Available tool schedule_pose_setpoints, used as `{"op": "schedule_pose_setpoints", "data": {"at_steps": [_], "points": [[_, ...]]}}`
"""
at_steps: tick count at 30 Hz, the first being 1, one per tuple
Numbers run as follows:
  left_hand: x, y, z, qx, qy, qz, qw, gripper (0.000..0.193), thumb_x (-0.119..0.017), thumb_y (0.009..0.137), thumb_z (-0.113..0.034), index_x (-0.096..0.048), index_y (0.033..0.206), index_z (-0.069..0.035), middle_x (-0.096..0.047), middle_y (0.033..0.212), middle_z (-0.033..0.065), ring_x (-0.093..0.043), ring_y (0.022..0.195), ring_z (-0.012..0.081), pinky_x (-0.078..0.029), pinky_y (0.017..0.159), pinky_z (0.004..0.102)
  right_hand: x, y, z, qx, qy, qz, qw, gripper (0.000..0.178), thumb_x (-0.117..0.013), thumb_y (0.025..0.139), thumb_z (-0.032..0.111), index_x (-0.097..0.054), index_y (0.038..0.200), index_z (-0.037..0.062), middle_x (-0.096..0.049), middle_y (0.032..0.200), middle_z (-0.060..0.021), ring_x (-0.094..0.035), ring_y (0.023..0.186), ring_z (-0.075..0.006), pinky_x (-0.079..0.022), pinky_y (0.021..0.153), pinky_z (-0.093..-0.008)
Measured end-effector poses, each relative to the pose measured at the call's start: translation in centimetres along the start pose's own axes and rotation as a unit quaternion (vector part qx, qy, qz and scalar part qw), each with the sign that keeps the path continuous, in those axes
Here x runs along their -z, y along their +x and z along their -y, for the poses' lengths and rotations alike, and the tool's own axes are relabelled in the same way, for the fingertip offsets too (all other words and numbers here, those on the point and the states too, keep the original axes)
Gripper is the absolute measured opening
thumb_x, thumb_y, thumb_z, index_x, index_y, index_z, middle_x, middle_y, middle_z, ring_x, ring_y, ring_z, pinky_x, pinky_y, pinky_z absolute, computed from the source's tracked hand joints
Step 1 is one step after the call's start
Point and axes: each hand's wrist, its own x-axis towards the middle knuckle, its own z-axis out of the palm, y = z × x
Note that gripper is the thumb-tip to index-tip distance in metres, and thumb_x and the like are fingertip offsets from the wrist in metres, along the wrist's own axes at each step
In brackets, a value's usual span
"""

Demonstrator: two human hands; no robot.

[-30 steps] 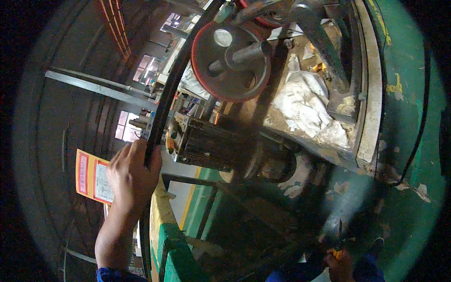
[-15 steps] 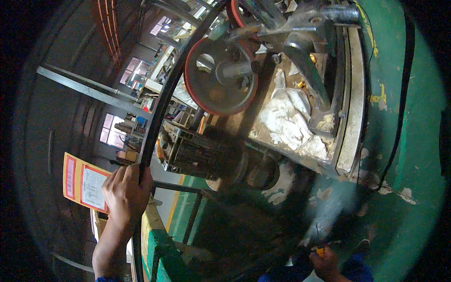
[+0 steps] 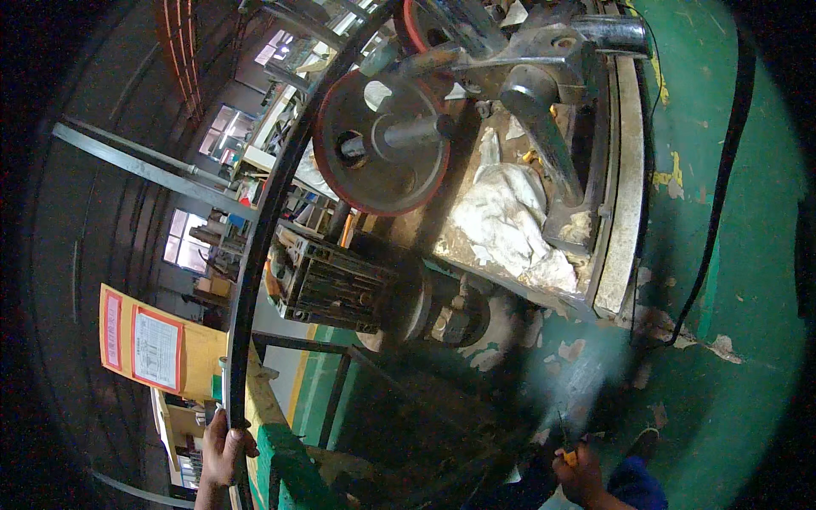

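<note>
Fingers of the left hand wrapped around a long black belt at the near left, holding it firmly. From there, belt rising in a wide curve up toward the far side, passing just left of the red-rimmed pulley wheel, apparently not yet seated on the wheel rim; exact contact at the top impossible to tell. Right hand at the near right, closed on a small yellow-handled tool, thin tip pointing up. Between the hands, a grey ribbed motor with gearbox just under the wheel, near the green machine frame. White rags lying in the dirty tray to the right of the wheel, beside a heavy metal lever. Judging from this: belt already lifted and brought beside the wheel, still to be placed on the pulley and tightened. Yellow notice board far left.
</note>
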Motion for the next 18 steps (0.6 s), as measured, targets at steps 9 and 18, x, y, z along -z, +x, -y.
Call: {"op": "schedule_pose_setpoints", "data": {"at_steps": [9,18], "points": [[3.8,-4.5,7.8,0.007,-0.058,-0.004,0.998,0.058,-0.054,0.108,-0.028,-0.031,0.155,-0.004,-0.064,0.112,0.0158,-0.067,0.079,0.0217,-0.061,0.066,0.0394,-1.1,-0.8,-1.8,0.077,-0.194,0.030,0.978,0.024,-0.061,0.095,0.016,-0.067,0.118,0.0088,-0.062,0.118,-0.0149,-0.057,0.115,-0.0386,-0.052,0.087,-0.0548],[4.9,-9.4,13.2,0.061,-0.053,-0.016,0.997,0.054,-0.067,0.099,-0.041,-0.048,0.124,0.003,-0.065,0.092,0.0175,-0.065,0.068,0.0294,-0.055,0.058,0.0428,-0.1,-0.1,-1.3,0.034,0.015,-0.037,0.999,0.025,-0.070,0.092,0.026,-0.061,0.096,0.0031,-0.063,0.081,-0.0121,-0.063,0.074,-0.0250,-0.050,0.067,-0.0384]]}}
